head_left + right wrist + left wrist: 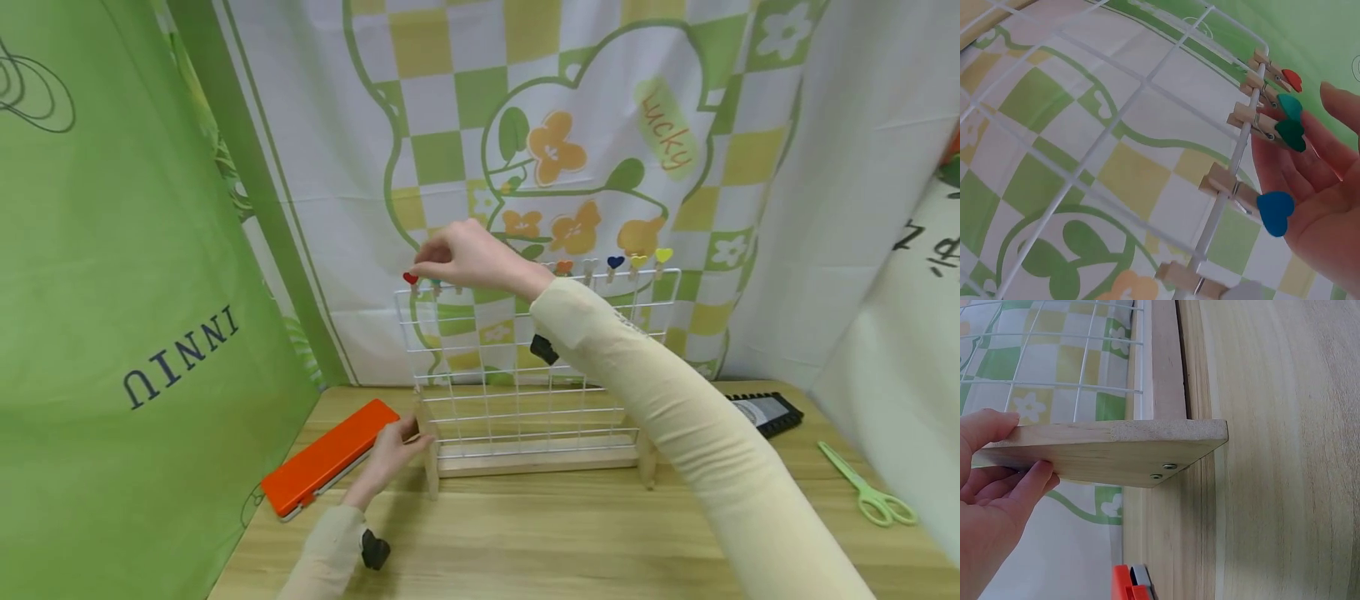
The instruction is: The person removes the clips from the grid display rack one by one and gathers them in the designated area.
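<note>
**Firm Below, Free Above**

At the tabletop [525,542], the left hand [390,458] grips the wooden side [1116,450] of the wire rack [536,462]; the right hand [476,254], thumb apart, holding nothing, hangs beside heart-topped pegs [1275,214] clipped along the rack's top. Steady bracing should help any squeeze land squarely. Behind: a patterned curtain [476,100].
</note>
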The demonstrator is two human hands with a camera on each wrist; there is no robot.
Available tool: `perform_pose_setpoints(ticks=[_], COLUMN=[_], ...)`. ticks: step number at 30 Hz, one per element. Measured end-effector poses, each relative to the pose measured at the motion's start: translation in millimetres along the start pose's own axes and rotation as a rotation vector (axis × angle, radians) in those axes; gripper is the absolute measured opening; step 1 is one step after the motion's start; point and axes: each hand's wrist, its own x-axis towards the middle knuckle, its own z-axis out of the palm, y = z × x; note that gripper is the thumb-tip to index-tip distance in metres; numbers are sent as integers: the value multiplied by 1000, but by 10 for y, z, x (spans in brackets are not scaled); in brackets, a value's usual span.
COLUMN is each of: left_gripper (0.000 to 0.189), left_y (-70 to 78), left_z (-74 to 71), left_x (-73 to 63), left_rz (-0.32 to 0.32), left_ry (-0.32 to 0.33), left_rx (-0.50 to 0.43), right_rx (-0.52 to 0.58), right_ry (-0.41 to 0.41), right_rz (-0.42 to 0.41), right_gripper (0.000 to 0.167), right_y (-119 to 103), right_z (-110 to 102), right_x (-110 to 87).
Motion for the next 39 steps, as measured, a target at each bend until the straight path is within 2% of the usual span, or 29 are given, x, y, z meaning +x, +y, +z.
perform_pose_setpoints(ticks=[3,10,18,27,30,35,39], left_gripper=[14,26,30,20,18,29,29], left_y=[2,20,32,26,2,-15,-22], left_z=[11,12,12,6,11,10,-1], left_x=[4,-7,-12,2,8,1,-17], left_rz=[-1,5,19,6,-1,-4,-2], left_ry=[-1,-18,-7,1,-2,-6,-8], left_rx=[0,-5,-28,-22,-3,-3,-11], right_rx=[-7,3,-35,-77,-69,-32,10], right_ry=[3,10,54,113,117,150,168], right_rz=[3,16,34,31,39,42,44], right_gripper=[20,18,15,14,14,15,15], right_y=[-22,-16,-60,-87,-82,-104,-124], right_z=[21,57,67,82,81,32,-31], right_x=[33,88,112,128,130,114,69])
